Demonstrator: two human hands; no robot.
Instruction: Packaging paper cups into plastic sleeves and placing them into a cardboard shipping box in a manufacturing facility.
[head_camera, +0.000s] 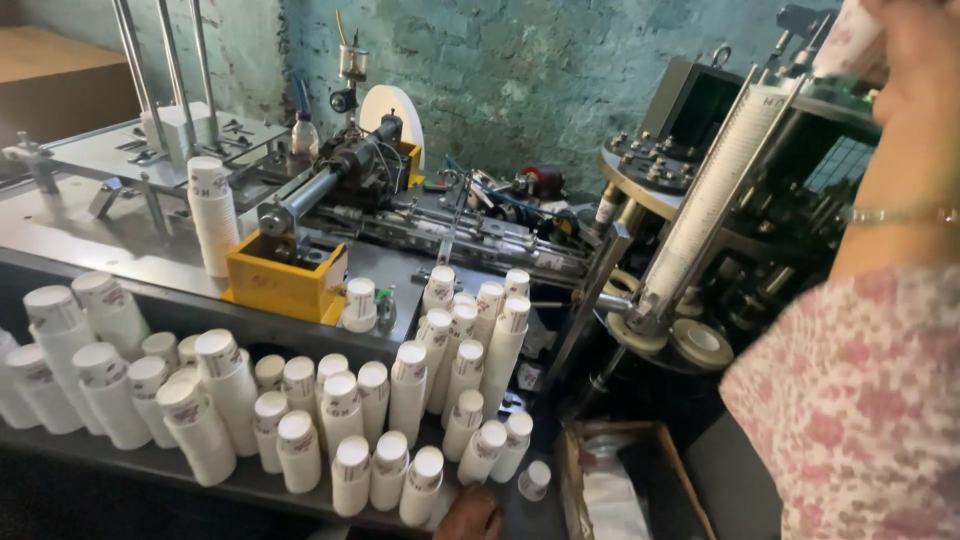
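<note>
Setting: paper-cup machine on a grey metal counter (150, 262), seen from above and slightly left, with a rough teal wall behind.

Right hand: raised at the top right corner (915, 45), wrist with a thin bracelet, forearm in a pink flowered sleeve. Its grip closes around the top of a stack of cups (845, 40), which is partly cut off by the frame edge.

Left hand: only a small part shows at the bottom edge (470, 515), low, just beside the nearest upside-down cups; I cannot tell whether its grip is wide or narrow.

Feed chute: long slanted rack of nested white cups (715, 195), its long axis running from upper right, just under the right hand, down to lower left toward the machine's round plates. The held stack sits at the upper end of this line, so the right hand is much the nearer one.

Finished cups: many short stacks of white cups (400, 400) standing upside down on the lower shelf, well apart from the right hand.

Other: yellow metal box (285, 275) on the counter; cardboard box (630, 480) on the floor.
</note>
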